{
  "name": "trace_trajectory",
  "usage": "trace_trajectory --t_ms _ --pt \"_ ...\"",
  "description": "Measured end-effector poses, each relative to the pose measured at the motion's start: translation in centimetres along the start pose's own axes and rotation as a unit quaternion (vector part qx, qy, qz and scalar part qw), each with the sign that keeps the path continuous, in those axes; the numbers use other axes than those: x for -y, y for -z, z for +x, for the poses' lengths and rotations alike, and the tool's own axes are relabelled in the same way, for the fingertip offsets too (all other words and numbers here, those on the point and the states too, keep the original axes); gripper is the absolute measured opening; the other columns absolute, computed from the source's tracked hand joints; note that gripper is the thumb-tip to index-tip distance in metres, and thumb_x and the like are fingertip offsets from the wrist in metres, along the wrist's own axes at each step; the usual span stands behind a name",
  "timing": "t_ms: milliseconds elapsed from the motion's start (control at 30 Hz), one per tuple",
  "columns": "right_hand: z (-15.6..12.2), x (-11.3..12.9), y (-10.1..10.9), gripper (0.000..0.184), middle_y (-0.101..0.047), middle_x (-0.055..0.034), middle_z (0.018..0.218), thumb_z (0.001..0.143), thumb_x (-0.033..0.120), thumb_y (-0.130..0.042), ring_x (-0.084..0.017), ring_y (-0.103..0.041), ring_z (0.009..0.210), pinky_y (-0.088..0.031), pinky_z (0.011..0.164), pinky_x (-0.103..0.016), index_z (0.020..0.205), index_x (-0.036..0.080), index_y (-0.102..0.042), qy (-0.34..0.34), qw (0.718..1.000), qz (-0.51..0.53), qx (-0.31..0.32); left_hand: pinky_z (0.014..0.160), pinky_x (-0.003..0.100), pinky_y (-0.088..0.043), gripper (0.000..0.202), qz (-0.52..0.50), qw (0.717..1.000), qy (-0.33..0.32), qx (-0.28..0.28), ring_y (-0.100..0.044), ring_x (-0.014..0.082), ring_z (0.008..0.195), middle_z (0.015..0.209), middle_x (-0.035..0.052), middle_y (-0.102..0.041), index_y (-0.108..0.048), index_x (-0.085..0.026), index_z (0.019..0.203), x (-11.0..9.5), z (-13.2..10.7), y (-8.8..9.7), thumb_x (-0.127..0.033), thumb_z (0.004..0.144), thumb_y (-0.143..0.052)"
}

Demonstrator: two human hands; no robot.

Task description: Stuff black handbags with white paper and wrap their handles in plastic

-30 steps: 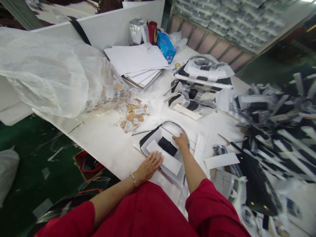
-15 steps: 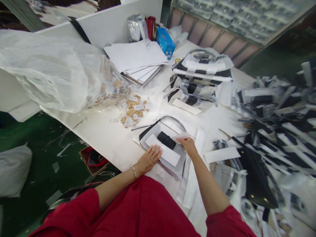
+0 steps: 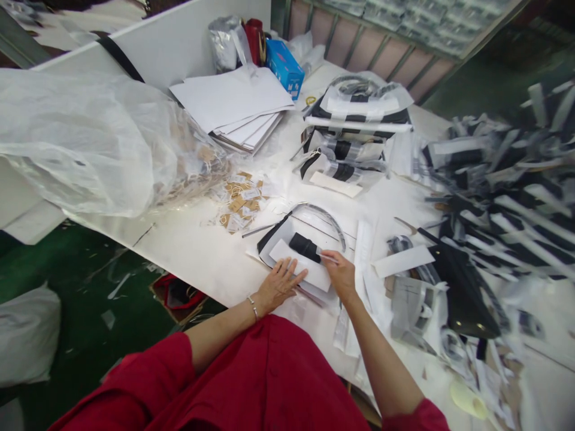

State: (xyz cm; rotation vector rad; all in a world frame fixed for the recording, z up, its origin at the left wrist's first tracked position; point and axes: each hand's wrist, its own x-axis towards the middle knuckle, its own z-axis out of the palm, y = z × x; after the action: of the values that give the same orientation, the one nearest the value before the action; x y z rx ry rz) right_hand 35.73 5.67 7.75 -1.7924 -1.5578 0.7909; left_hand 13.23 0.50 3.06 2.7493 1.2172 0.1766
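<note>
A flat black and white bag (image 3: 299, 236) with a curved handle lies in front of me on the white table (image 3: 193, 254). On it are a white card (image 3: 300, 272) and a small black roll (image 3: 305, 246). My left hand (image 3: 279, 284) rests flat on the near end of the card, fingers spread. My right hand (image 3: 340, 272) sits just right of the card, its fingers pinched on a thin white strip beside the black roll.
A big clear plastic bag (image 3: 90, 143) fills the left. Small tags (image 3: 240, 200) lie scattered behind the bag. A stack of white sheets (image 3: 233, 108), a blue box (image 3: 285, 66) and packed bags (image 3: 354, 126) stand further back. A heap of black and white pieces (image 3: 498, 197) covers the right.
My right hand has drawn back from the bag's far side, by the handle, to the near right edge of the card, now pinching a thin strip. My left hand stays on the card.
</note>
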Motion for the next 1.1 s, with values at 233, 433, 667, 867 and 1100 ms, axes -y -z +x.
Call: trace_trajectory --t_ms 233,433,667,867,1100 --pt "-5.7 -0.8 -3.5 0.030 -0.072 -0.0081 0.117 0.095 0.021 -0.045 -0.022 -0.063 0.116 -0.038 0.112 -0.047 0.114 0.021 -0.067 0.226 0.950 -0.217 -0.011 0.109 0.053 -0.031 0.078 -0.026 0.999 -0.013 -0.018 -0.042 0.0389 0.135 0.145 0.0188 -0.046 -0.040 -0.023 0.144 0.3 0.5 1.4 -0.056 0.079 -0.069" --pt "-8.5 0.8 -4.9 0.035 -0.063 -0.0125 0.132 0.097 0.021 -0.045 -0.026 -0.051 0.130 -0.021 0.118 -0.056 0.130 0.017 -0.056 0.225 0.919 -0.324 -0.024 0.102 0.048 -0.039 0.041 -0.095 0.994 0.037 -0.042 -0.049 0.0310 0.127 0.134 0.0106 -0.056 -0.054 -0.029 0.130 0.6 1.2 2.8 -0.047 0.092 -0.055" --pt "-10.0 1.1 -5.1 0.051 -0.050 -0.0167 0.145 0.096 0.034 -0.049 -0.029 -0.039 0.140 -0.021 0.119 -0.057 0.142 0.012 -0.043 0.220 0.909 -0.355 0.011 0.099 0.045 -0.043 0.040 -0.100 0.994 0.016 -0.032 -0.053 0.0282 0.123 0.136 0.0155 -0.055 -0.049 -0.015 0.132 1.3 1.6 4.0 -0.029 0.095 -0.052" --pt "-10.4 0.1 -6.1 0.047 -0.057 -0.0148 0.138 0.096 0.024 -0.046 -0.027 -0.044 0.136 -0.024 0.119 -0.054 0.142 0.014 -0.044 0.201 0.919 -0.340 -0.016 0.117 0.044 -0.032 0.049 -0.143 0.973 -0.171 -0.054 -0.035 0.0209 0.142 0.151 0.0128 -0.042 -0.032 -0.016 0.147 1.8 2.5 2.5 -0.013 0.098 -0.036" --pt "-11.8 0.1 -6.8 0.038 -0.064 -0.0098 0.130 0.096 0.014 -0.042 -0.021 -0.050 0.132 -0.027 0.119 -0.051 0.130 0.018 -0.057 0.228 0.936 -0.259 -0.064 0.117 0.040 -0.036 0.045 -0.265 0.942 -0.203 -0.040 -0.041 0.0134 0.138 0.146 0.0109 -0.050 -0.040 -0.014 0.141 3.5 2.3 -2.0 -0.008 0.098 -0.028"
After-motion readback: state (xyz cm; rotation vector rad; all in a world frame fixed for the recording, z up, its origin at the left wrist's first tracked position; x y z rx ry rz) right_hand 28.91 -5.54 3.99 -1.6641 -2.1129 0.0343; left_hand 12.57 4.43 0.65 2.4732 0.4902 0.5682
